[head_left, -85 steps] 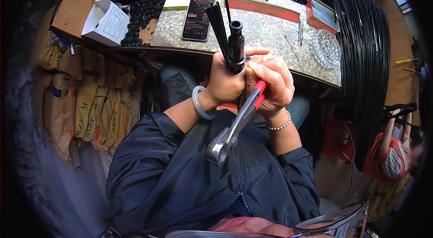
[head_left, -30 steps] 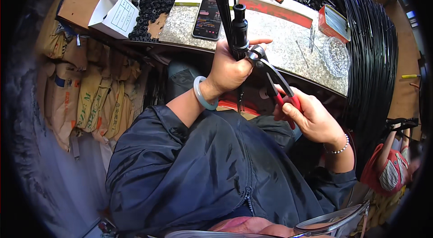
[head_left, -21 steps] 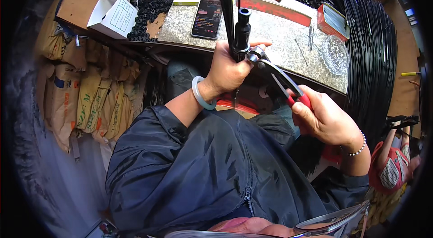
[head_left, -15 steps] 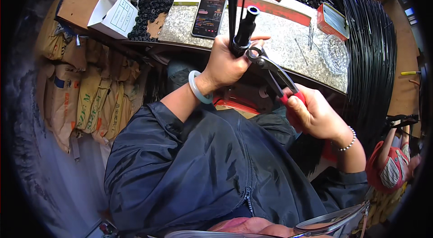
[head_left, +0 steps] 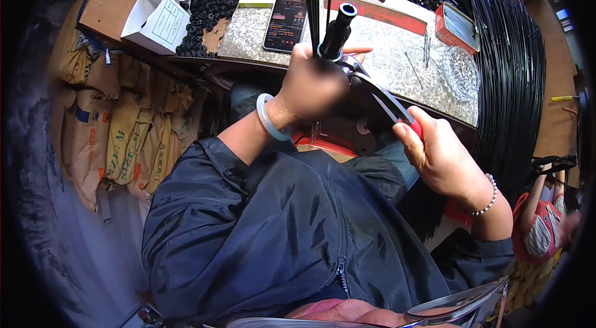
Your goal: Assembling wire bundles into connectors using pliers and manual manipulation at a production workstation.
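In my left hand, its lower part blurred, is a black tubular piece with an open round end pointing up. Several thin black rods rise beside the tube; together they look like part of an umbrella frame. My right hand is closed around the red handles of a pair of pincers. The pincers' jaws are at the collar of the tube, next to my left fingers. What exactly they bite on is hidden. Both hands are just in front of the table's near edge.
On the speckled tabletop lie a phone, a glass ashtray and a red box. Small black parts heap at the back and left, near a white carton. Long black rods line the right. A person is at far right.
The pincers' handles have come closer together, and the jaws have moved up against the tube's collar. My right hand has shifted slightly right. The tube and rods have tilted a little.
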A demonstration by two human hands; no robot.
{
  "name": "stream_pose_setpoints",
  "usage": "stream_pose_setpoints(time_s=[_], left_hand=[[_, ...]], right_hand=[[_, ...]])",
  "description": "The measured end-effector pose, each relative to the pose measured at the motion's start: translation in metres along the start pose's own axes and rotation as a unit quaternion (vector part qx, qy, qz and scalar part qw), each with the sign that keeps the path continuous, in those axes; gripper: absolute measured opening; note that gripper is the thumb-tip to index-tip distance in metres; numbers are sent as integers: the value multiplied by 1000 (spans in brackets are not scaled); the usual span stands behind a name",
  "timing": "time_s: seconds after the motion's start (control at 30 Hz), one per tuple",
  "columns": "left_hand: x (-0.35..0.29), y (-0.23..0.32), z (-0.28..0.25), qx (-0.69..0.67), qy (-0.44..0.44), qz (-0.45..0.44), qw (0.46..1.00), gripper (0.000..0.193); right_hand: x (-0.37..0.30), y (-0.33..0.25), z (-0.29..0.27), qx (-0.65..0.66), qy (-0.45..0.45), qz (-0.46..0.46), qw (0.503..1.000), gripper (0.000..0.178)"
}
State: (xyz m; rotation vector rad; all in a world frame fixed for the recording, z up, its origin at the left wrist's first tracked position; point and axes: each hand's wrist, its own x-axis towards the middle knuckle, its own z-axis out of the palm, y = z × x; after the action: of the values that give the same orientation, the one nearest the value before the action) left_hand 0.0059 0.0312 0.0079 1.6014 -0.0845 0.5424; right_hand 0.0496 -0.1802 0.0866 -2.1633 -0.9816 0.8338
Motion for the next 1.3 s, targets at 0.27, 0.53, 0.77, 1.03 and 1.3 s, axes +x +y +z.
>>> stream_pose_setpoints(time_s=[0.27, 0.53, 0.77, 1.03, 1.3], left_hand=[[-2, -3, 0, -75, 11, -55, 996, 37], [-3, 3, 5, 46, 41, 28, 998, 27], [-8, 0, -4, 1, 97, -28, 995, 30], [-38, 0, -6, 44, 13, 24, 999, 21], [-71, 23, -17, -338, 160, 92, 923, 32]], right_hand=[[-3, 6, 10, 27, 43, -26, 998, 16], [-9, -3, 12, -83, 58, -16, 995, 19], [17, 66, 27, -128, 217, -54, 966, 32], [62, 111, 51, -420, 397, -79, 812, 44], [-10, 100, 139, 149, 8, -120, 982, 81]])
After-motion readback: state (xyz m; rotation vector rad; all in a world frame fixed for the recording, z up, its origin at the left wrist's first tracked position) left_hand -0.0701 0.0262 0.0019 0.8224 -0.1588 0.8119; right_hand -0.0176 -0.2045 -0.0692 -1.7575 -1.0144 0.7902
